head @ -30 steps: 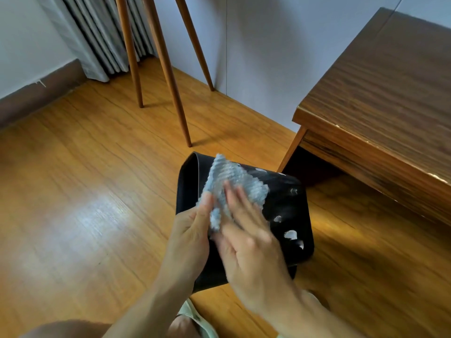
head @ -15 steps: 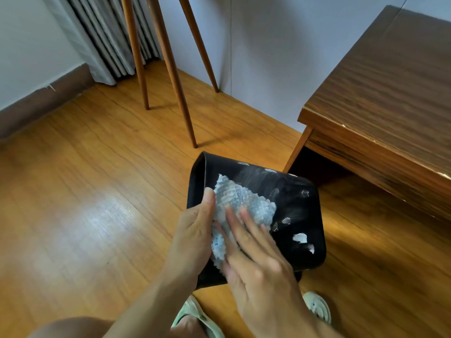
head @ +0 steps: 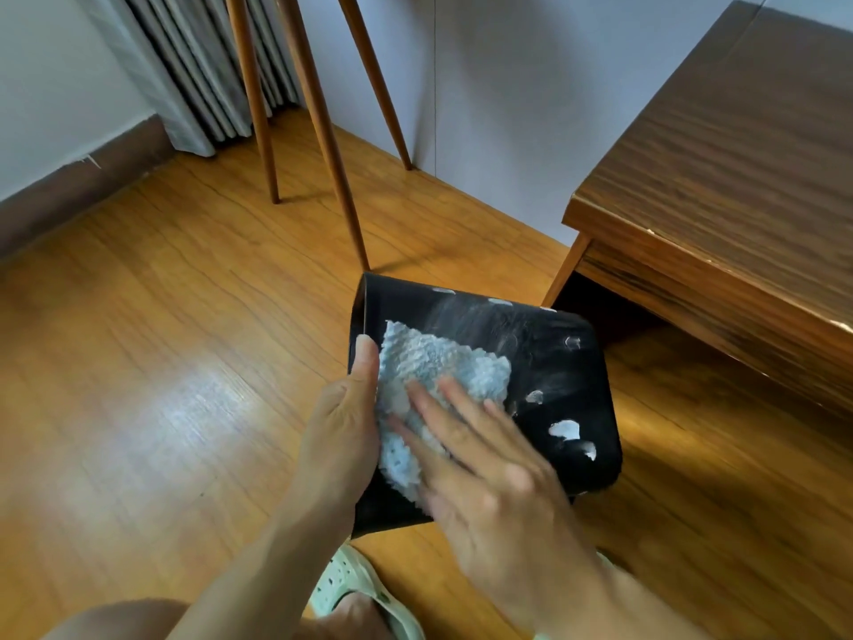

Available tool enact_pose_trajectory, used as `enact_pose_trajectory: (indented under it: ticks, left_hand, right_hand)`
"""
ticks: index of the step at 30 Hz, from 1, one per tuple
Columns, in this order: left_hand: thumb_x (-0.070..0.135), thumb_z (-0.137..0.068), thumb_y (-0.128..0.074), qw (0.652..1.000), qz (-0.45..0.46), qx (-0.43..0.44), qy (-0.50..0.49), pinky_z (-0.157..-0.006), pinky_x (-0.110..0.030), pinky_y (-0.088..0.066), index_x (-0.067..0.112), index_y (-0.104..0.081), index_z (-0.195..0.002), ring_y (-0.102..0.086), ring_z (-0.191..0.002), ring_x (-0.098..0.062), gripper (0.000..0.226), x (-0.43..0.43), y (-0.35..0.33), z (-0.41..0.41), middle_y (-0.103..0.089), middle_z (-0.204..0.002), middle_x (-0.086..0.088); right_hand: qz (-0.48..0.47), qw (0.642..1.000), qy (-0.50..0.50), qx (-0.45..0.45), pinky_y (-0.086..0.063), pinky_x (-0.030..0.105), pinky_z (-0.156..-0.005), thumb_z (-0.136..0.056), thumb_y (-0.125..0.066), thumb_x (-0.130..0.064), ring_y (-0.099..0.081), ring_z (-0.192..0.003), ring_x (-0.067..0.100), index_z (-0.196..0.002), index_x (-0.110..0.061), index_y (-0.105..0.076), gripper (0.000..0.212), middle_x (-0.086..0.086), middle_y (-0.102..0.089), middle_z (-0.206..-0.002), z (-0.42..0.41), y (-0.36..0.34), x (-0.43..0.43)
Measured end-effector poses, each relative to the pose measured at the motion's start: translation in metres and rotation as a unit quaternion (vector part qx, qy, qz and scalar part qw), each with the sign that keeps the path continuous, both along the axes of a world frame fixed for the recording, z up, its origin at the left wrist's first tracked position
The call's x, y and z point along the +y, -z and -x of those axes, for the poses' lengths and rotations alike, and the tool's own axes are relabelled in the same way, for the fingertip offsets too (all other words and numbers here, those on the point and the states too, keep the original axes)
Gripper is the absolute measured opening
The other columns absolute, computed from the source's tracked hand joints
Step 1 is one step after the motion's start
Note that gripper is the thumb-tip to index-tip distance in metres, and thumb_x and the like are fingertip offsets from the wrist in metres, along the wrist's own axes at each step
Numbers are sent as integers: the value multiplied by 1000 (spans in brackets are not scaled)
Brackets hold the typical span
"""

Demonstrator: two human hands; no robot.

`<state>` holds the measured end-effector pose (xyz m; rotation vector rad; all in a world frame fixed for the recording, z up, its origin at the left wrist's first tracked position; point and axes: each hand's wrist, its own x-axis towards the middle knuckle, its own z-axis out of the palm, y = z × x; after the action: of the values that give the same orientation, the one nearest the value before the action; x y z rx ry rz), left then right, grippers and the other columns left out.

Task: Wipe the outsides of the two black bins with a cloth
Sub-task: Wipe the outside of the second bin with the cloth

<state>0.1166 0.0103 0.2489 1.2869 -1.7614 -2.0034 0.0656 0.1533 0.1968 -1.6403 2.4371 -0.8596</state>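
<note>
Fingers [head: 454, 411] of right hand [head: 498, 482]: straight, slightly spread, laid flat on fluffy pale-blue cloth [head: 438, 367], pressing it against black plastic bin [head: 558, 362]. Fingers of left hand [head: 344, 422]: curled round near-left edge of bin; thumb [head: 367, 362] extended along that edge, touching cloth. Fingertips on far side hidden behind bin wall.

Position of bin: lying on its side on glossy orange-brown wooden floor [head: 152, 344], upper face turned toward camera. White patches scattered over right half of that face; faint grey smears beyond cloth. Second bin: not in view.

Nearest camera, bottom edge: pale-green perforated slipper [head: 351, 588] on floor, below bin.

Right, beyond bin: dark wood-grain desk [head: 720, 187], corner leg just past bin. Farther back: three slanted wooden legs [head: 323, 131], then grey pleated curtain [head: 203, 62] against pale wall [head: 498, 85].
</note>
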Motion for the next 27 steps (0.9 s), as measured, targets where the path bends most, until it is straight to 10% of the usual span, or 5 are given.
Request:
enact_pose_trajectory:
  ticks: [6,14,20,27]
  left_hand:
    - [56,-102,-40,1000,-17,-7,0,-38,-11,-43,0,-67,-84,-61,-43,-5,65,2,3,2,-65,-52,4]
    - [34,-102,-56,997,-50,42,-38,-58,-30,-61,2,-74,-92,-75,-71,-26,38,-12,6,1,-79,-87,-17]
    - [26,-98,-64,997,-29,52,-47,-44,-19,-51,9,-70,-82,-71,-53,-12,24,-10,-5,1,-74,-64,-1]
    - [28,-95,-67,993,-85,34,-76,-58,-33,-62,8,-72,-94,-75,-66,-26,21,-13,4,0,-78,-81,-13]
  right_hand:
    - [-39,979,176,-95,-26,47,-125,-108,-27,-39,-12,-157,13,-153,-33,-27,45,-9,-22,-167,83,-1,-12]
    - [-20,999,37,17,-28,47,-120,-102,-42,-34,-24,-155,21,-153,-31,-38,51,-1,-33,-164,12,2,0]
    - [-69,953,279,-94,-22,41,-126,-110,-28,-33,-16,-156,16,-155,-25,-38,47,-2,-25,-167,94,0,8]
    - [-38,996,78,3,-23,46,-122,-104,-39,-34,-22,-155,23,-154,-30,-36,51,0,-32,-164,5,-1,-9]
